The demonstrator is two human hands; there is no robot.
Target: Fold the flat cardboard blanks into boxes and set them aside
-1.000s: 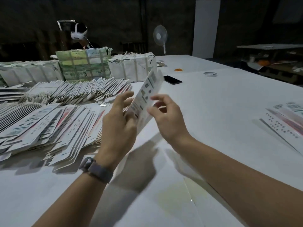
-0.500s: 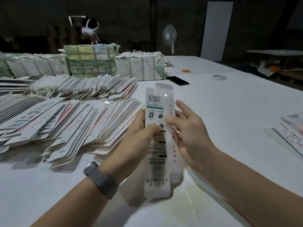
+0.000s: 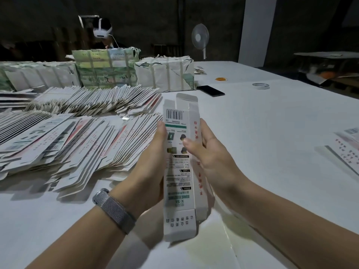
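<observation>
**Half-opened box held upright between both hands**

The right thumb (image 3: pixel 187 143) presses flat on the printed front face of the box (image 3: pixel 177 171), just below the middle of its upper half, while the right fingers (image 3: pixel 206 131) wrap round the box's right side panel from behind. On the other side the left fingers are curled behind the left edge, with the thumb (image 3: pixel 161 129) lying along that edge near the green stripe. So both hands grip the one box, each closed on an opposite long side.

The box stands nearly upright above the bench (image 3: pixel 272 133), its barcode end farthest from the person and its flaps there standing open; the near-end flap hangs unfolded toward the camera. The body looks part-way squared, a narrow side panel showing on the right.

The left hand (image 3: pixel 149 162) rises from a forearm coming in from lower left, a grey mesh wristband (image 3: pixel 114 209) on the wrist. The right hand (image 3: pixel 211 160) comes in from lower right, palm turned inward.

Left of the hands, fanned rows of flat blanks (image 3: pixel 77 148) cover the bench, with strapped bundles (image 3: pixel 106 72) beyond them.
</observation>
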